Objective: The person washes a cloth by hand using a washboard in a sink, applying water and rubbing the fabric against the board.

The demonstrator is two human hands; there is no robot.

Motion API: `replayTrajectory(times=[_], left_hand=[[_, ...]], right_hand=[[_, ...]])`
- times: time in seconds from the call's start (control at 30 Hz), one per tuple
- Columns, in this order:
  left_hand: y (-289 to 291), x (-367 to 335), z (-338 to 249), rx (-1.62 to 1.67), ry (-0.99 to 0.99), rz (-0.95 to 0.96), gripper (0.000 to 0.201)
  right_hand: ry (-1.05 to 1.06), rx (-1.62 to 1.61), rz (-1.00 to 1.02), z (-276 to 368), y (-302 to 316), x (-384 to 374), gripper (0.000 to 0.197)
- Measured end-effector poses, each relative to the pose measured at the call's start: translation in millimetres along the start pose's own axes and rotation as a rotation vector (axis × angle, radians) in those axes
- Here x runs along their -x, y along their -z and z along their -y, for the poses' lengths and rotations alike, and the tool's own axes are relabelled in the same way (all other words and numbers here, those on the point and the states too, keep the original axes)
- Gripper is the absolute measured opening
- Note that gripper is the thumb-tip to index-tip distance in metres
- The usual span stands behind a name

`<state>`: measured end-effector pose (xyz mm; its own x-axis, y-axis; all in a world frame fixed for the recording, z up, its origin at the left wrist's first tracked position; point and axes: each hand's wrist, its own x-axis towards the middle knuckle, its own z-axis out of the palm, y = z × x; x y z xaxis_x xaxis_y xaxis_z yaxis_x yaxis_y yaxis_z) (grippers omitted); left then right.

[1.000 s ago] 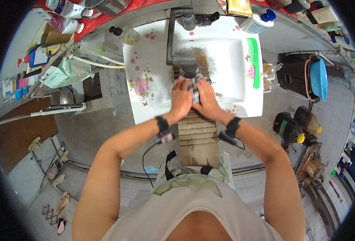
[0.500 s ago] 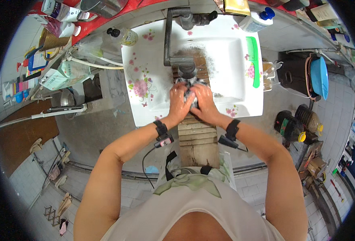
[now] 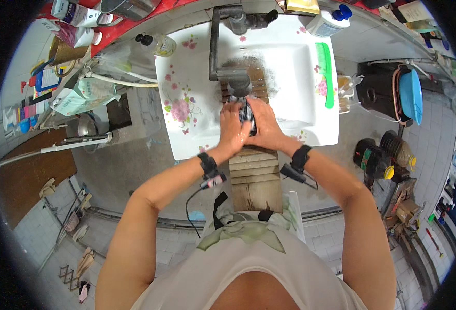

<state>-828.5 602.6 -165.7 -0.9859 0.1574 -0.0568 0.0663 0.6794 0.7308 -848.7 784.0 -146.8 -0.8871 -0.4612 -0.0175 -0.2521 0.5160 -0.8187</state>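
Note:
My left hand (image 3: 231, 126) and my right hand (image 3: 265, 125) are closed around a wet dark-and-white cloth (image 3: 247, 115), pressing it from both sides. Its exact kind cannot be made out, since fingers cover much of it. Right above the hands is the dark end of the tap (image 3: 238, 82). Beneath them a wooden washboard (image 3: 256, 181) runs from inside the white flowered sink (image 3: 297, 62) toward my body. Water drops shine on the left hand.
On the sink's right rim lies a green comb (image 3: 325, 75). A pump bottle (image 3: 161, 45) stands at the back left, a white bottle with a blue cap (image 3: 328, 23) at the back right. Dark jugs with yellow caps (image 3: 375, 159) and a blue basin (image 3: 410, 97) are farther right.
Both hands have shifted slightly on the cloth, with the right fingers now lying closer to its upper end. More of the cloth's dark surface shows between them. Suds in the sink look whiter.

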Motion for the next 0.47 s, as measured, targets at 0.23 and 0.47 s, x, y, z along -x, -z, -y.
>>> replayTrajectory(times=[0.23, 0.47], left_hand=[[-4.4, -20.0, 7.9, -0.026, -0.025, -0.032, 0.055], [-28.7, -53.2, 68.4, -0.019, 0.034, 0.133, 0.063]], right_hand=[[-0.028, 0.126, -0.183, -16.4, -23.9, -11.6, 0.088], [0.121, 0.211, -0.173, -49.4, -29.1, -47.8, 0.073]])
